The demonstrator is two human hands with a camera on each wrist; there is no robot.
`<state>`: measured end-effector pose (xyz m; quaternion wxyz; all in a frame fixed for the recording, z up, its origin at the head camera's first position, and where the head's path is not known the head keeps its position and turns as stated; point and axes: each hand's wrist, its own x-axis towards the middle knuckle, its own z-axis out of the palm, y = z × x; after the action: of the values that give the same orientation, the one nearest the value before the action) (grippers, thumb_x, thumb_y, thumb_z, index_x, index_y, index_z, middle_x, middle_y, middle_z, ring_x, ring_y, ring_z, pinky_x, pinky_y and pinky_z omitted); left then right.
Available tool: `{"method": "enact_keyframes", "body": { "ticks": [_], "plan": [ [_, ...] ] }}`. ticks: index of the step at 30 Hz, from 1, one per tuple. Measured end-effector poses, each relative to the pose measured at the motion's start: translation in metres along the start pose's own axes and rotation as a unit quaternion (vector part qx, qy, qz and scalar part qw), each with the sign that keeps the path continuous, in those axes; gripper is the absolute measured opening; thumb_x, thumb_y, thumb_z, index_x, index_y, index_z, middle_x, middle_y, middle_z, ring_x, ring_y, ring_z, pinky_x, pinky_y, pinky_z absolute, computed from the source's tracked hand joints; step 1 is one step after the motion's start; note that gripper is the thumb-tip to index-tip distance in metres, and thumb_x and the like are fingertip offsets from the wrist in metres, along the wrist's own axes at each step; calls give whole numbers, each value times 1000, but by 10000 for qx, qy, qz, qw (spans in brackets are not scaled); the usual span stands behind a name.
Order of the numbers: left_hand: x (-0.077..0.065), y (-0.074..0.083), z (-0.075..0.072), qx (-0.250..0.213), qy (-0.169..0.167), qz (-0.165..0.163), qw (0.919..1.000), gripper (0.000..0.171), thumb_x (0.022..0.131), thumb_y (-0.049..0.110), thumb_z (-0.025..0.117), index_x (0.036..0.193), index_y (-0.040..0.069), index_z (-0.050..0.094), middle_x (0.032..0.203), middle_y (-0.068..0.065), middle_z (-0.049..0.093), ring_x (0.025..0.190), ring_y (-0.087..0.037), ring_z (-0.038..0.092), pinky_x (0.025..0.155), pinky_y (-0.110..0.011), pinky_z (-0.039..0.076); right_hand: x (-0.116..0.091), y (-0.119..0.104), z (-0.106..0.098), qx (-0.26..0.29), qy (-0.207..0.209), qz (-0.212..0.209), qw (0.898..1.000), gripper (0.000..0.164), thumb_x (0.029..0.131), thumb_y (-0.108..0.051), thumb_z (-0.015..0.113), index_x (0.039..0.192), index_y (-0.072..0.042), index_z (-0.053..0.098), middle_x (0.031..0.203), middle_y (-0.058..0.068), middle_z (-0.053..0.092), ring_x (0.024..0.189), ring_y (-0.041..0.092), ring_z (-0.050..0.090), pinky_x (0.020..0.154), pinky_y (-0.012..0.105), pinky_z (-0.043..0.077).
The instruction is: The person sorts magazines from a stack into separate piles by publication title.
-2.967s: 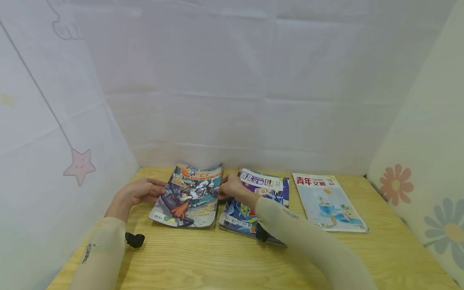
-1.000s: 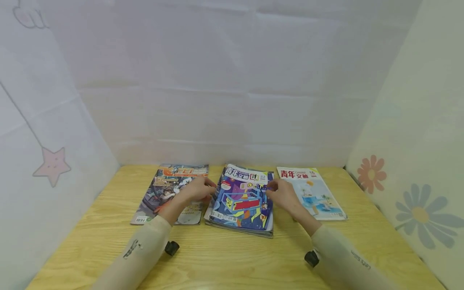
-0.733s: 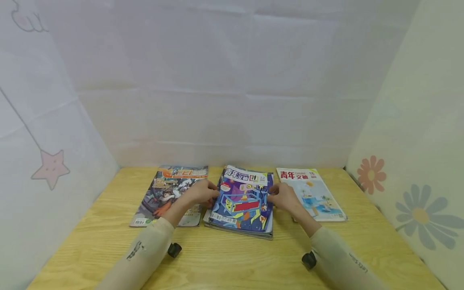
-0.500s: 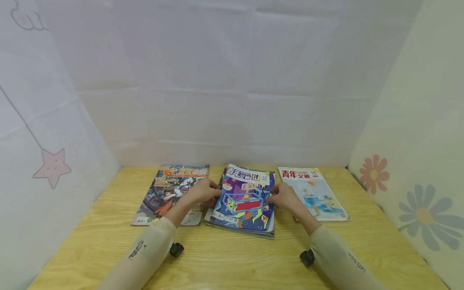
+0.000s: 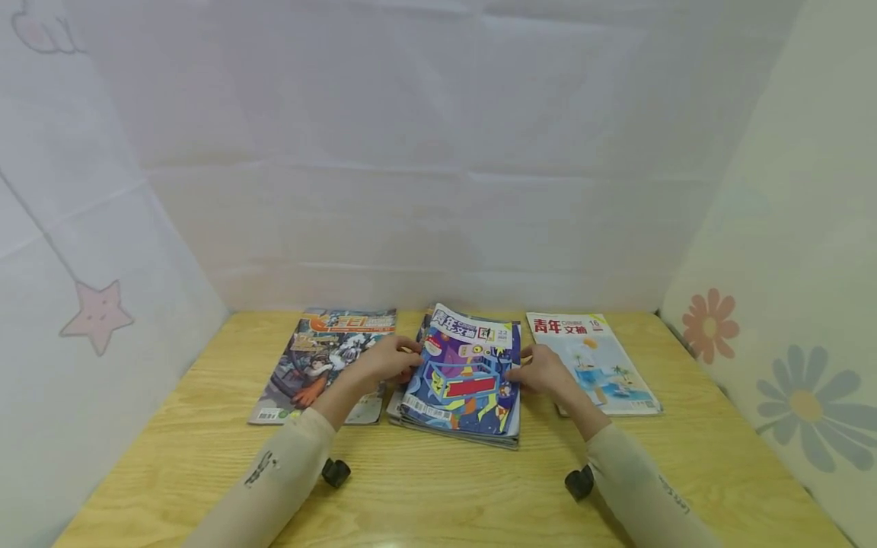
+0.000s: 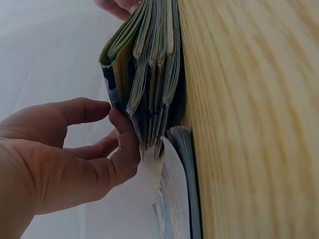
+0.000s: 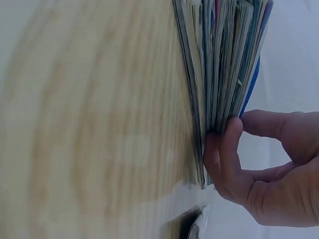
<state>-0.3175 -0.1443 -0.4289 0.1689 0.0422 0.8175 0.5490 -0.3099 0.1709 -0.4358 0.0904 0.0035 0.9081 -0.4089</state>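
A purple-and-blue magazine [image 5: 460, 386] tops the uneven middle stack of magazines [image 5: 455, 435]. My left hand [image 5: 385, 360] pinches its left side. In the left wrist view, the thumb and index finger of that left hand [image 6: 65, 157] meet at the thick top magazine's spine [image 6: 110, 82]. From the other side my right hand [image 5: 546, 373] grips the right edge. Seen from the right wrist, the right hand [image 7: 279, 174] has its thumb by the top cover and its curled fingers against the page edges [image 7: 219, 64]. The lower covers are mostly hidden.
On the left lies a dark comic-style magazine [image 5: 288, 384], partly behind my left forearm. A white-and-blue magazine [image 5: 603, 365] with red lettering lies on the right. They rest on a wooden table [image 5: 438, 502], with a white cloth wall [image 5: 438, 190] behind it.
Earlier both hands held the comic magazine, which now lies flat at the left. The hands have since moved right to the middle stack, where the top magazine's far edge has risen slightly.
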Motion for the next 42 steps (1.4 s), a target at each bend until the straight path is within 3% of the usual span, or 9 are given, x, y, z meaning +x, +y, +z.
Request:
{"method": "enact_keyframes", "body": {
  "ticks": [3, 11, 20, 24, 31, 42],
  "plan": [
    [-2, 1, -1, -121, -98, 28, 9999, 41, 103, 12, 61, 142, 2, 56, 102, -17, 63, 84, -24, 62, 79, -41, 57, 3, 4, -2, 453, -158, 165, 9987, 66, 90, -17, 79, 140, 13, 47, 120, 26, 60, 92, 28, 69, 75, 37, 59],
    [1, -3, 1, -400, -189, 304, 9986, 46, 98, 5, 66, 141, -2, 51, 126, -20, 62, 100, -27, 68, 84, -41, 58, 7, 12, -5, 1115, -477, 435, 9917, 67, 90, -11, 79, 141, 12, 44, 118, 24, 61, 83, 24, 71, 72, 38, 60],
    [4, -8, 4, -652, 92, 163, 9977, 50, 93, 5, 75, 138, 0, 54, 125, -17, 63, 98, -25, 68, 83, -40, 58, 7, 9, -6, 960, -626, 367, 9927, 61, 91, -5, 76, 140, 14, 46, 111, 21, 66, 86, 25, 71, 72, 37, 60],
    [7, -10, 4, -908, 2, 144, 9958, 57, 92, 6, 76, 144, 3, 52, 136, -20, 57, 104, -26, 67, 86, -43, 57, 6, 7, -9, 867, -576, 316, 9941, 58, 90, -3, 75, 139, 14, 49, 113, 20, 65, 86, 24, 69, 73, 37, 59],
    [10, -10, 6, -1006, -302, 144, 9944, 70, 93, 11, 76, 155, 7, 43, 150, -22, 45, 119, -29, 61, 93, -46, 54, 2, 3, -15, 1586, -651, 325, 9847, 63, 90, 5, 69, 145, 14, 40, 106, 24, 65, 83, 29, 69, 76, 43, 60],
    [19, 1, 11, -1481, -423, 122, 9880, 76, 90, 7, 77, 156, 10, 40, 148, -23, 46, 110, -29, 65, 92, -48, 54, -1, -3, -37, 1600, -443, 113, 9861, 61, 94, 0, 67, 149, 7, 41, 111, 22, 64, 85, 27, 68, 81, 48, 59]
  ]
}}
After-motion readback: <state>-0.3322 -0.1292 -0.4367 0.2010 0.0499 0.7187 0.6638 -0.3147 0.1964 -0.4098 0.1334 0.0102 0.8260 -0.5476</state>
